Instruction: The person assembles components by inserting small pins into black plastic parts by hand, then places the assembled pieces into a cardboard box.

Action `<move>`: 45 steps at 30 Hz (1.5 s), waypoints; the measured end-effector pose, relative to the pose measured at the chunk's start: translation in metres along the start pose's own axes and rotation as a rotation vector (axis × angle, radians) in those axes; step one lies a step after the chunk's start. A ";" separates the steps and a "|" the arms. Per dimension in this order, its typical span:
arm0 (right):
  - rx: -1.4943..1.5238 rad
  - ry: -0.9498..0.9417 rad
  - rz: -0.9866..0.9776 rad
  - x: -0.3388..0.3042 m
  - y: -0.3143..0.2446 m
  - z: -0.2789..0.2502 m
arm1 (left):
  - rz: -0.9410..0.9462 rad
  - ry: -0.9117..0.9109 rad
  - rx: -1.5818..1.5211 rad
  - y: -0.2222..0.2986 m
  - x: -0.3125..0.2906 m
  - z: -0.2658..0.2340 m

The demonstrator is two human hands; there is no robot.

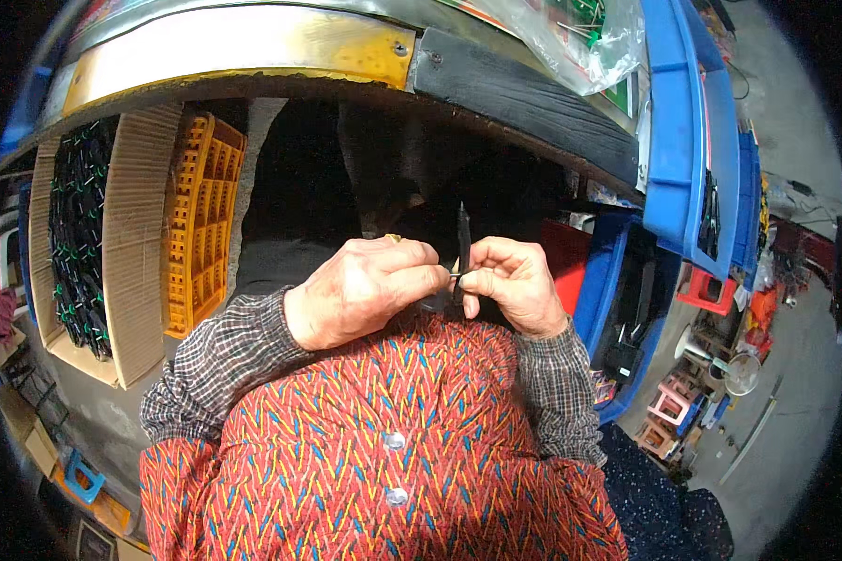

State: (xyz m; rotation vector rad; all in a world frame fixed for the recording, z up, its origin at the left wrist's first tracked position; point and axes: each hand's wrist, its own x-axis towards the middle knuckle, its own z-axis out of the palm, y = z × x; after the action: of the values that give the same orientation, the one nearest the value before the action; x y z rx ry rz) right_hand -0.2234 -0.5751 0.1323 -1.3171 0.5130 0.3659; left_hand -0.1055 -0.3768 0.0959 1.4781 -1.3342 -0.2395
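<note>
While both hands met over the lap, a blk piece [464, 234] stood between them, pointed tip away from the body.
R hand [515, 285] had thumb + index pinched narrow on the blk piece, from its R side; L hand [370, 288] had tips drawn together at its lower part, but couldn't tell what, if anything, they held. Red apron [384, 402] was just below. Bench [533, 107] curved beyond the hands; on the L, a carton [142, 243] of blk parts [82, 234] w/ green bits, beside an orange crate [201, 224]; on the R, a blue bin [597, 290] w/ blk items inside.
</note>
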 end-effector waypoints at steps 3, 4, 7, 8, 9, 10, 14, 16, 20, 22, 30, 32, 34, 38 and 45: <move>0.024 -0.034 0.055 -0.001 0.001 0.000 | 0.058 0.009 0.057 0.001 -0.002 0.001; 0.017 -0.021 0.069 -0.002 0.001 0.001 | 0.060 0.009 0.056 0.001 -0.003 0.002; 0.000 -0.003 0.076 -0.004 -0.001 0.004 | 0.030 0.042 0.059 0.004 -0.008 0.003; -0.012 0.004 0.069 -0.004 -0.001 0.004 | 0.021 0.046 0.064 0.004 -0.010 0.003; -0.013 0.005 0.067 -0.004 -0.001 0.005 | 0.014 0.051 0.067 0.004 -0.011 0.004; -0.039 0.013 0.063 -0.004 0.000 0.007 | 0.016 0.052 0.068 0.003 -0.012 0.005; -0.054 0.018 0.081 -0.003 0.000 0.008 | 0.060 0.037 0.096 0.003 -0.012 0.003; -0.059 0.012 0.090 -0.002 0.000 0.008 | 0.093 0.025 0.111 0.004 -0.011 0.001; -0.037 -0.018 0.127 0.000 0.004 0.005 | 0.187 -0.026 0.198 0.004 -0.009 -0.002; -0.030 -0.018 0.145 0.000 0.004 0.005 | 0.215 -0.042 0.225 0.003 -0.009 -0.002; 0.125 -0.048 0.082 0.006 0.002 0.008 | 0.166 0.067 0.115 -0.005 -0.018 0.009; 0.146 -0.059 0.083 0.007 0.004 0.005 | 0.154 0.081 0.108 -0.006 -0.017 0.011; 0.163 -0.026 0.087 0.007 0.007 0.007 | 0.139 0.091 0.108 -0.005 -0.016 0.011; 0.127 0.027 0.104 0.008 0.007 0.010 | 0.128 0.116 0.111 -0.007 -0.019 0.013; 0.065 0.072 0.073 0.010 0.012 0.008 | 0.032 0.150 0.027 -0.008 -0.016 0.015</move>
State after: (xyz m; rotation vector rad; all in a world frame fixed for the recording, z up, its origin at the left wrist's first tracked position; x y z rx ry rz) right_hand -0.2202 -0.5644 0.1181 -1.2541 0.6296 0.3603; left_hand -0.1166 -0.3741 0.0762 1.4663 -1.2435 -0.0888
